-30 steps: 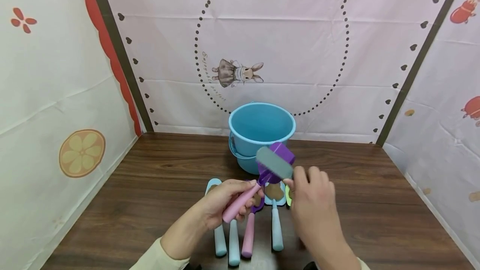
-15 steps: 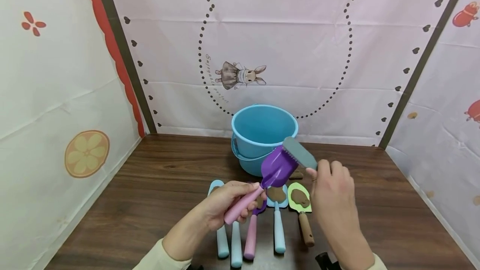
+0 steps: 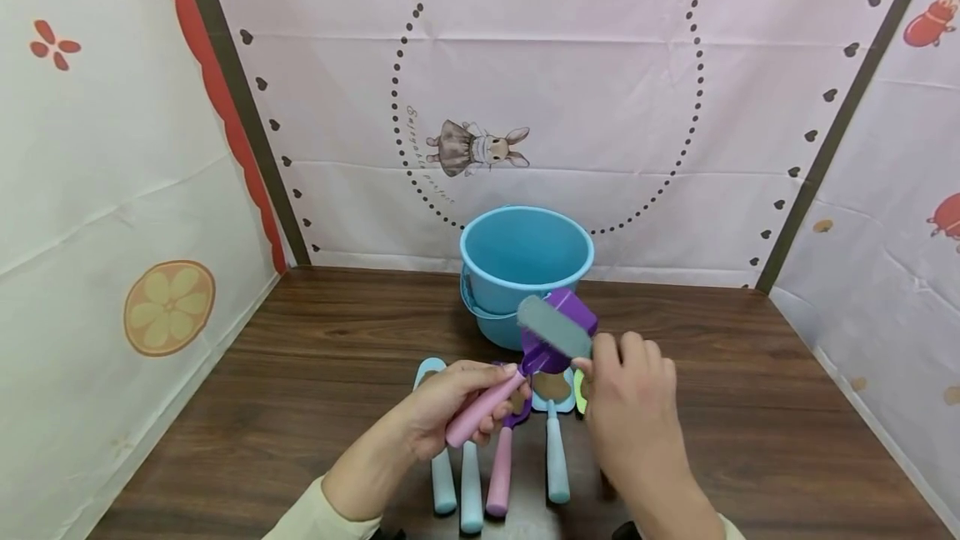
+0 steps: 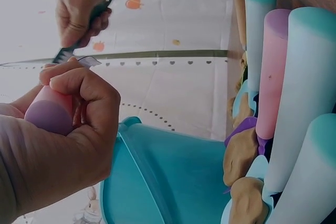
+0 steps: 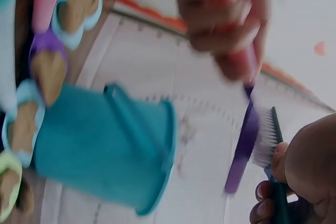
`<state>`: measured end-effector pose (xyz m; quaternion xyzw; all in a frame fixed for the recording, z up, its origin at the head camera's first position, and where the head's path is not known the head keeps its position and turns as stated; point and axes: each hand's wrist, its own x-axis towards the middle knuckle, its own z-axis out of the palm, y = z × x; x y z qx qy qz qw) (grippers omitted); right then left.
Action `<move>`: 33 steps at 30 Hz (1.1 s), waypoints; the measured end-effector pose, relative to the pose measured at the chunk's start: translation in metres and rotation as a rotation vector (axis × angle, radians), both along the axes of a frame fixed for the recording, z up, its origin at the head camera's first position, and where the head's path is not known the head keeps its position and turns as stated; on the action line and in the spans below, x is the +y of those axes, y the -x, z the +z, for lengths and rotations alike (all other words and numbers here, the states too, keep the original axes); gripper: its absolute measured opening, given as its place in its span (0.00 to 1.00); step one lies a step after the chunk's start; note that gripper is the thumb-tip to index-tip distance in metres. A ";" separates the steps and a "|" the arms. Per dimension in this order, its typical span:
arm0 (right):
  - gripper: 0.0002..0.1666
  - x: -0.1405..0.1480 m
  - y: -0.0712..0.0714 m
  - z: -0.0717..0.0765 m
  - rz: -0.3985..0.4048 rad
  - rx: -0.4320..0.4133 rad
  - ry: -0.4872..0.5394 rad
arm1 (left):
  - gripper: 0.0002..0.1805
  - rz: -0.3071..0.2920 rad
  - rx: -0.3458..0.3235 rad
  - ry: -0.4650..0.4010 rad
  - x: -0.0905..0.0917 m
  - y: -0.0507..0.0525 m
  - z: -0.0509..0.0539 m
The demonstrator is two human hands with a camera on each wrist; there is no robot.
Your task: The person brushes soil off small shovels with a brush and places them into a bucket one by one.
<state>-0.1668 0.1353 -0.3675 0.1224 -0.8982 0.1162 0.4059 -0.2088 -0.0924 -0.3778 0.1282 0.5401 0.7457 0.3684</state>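
My left hand (image 3: pixel 450 411) grips the pink handle of a purple toy shovel (image 3: pixel 577 312), holding it tilted above the table, before the bucket. In my right hand (image 3: pixel 633 407) is a grey-green brush (image 3: pixel 555 327), its head lying across the shovel's blade. From the right wrist view, the white bristles (image 5: pixel 266 137) face the purple blade and seem to touch it. Seen from the left wrist, my left fingers (image 4: pixel 84 80) curl round the handle's end. The brush's handle is mostly hidden by my right hand in the head view.
A blue bucket (image 3: pixel 495 294) stands at the back. Several shovels lie in a row in front of it, including a light blue one (image 3: pixel 557 457) and a pink-handled one (image 3: pixel 500 473). Brown lumps (image 4: pixel 244 150) sit on their blades. A green shovel (image 3: pixel 580 392) is mostly hidden by my right hand.
The brush moved right to the shovel blade's edge half a second ago, then came back left across the blade. The left hand has stayed nearly still, its grip unchanged.
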 end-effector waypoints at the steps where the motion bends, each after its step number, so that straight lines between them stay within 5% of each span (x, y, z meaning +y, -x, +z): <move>1: 0.29 0.004 0.003 0.000 -0.020 -0.002 0.012 | 0.18 -0.003 0.003 0.000 0.000 0.000 0.000; 8: 0.19 0.025 0.013 0.001 -0.101 0.035 0.100 | 0.16 -0.016 -0.005 0.004 0.002 -0.001 -0.002; 17: 0.31 -0.017 -0.006 -0.004 0.103 0.017 0.009 | 0.17 0.044 -0.021 0.000 -0.001 0.001 0.000; 23: 0.18 0.005 0.009 -0.003 -0.040 -0.049 0.102 | 0.16 0.023 -0.006 -0.015 -0.001 0.001 0.000; 27: 0.18 0.021 0.015 0.001 -0.100 -0.045 0.146 | 0.16 0.000 0.003 -0.021 0.001 0.000 0.000; 33: 0.19 -0.003 0.000 -0.001 0.032 -0.053 0.075 | 0.17 0.008 -0.006 -0.043 0.001 0.000 0.000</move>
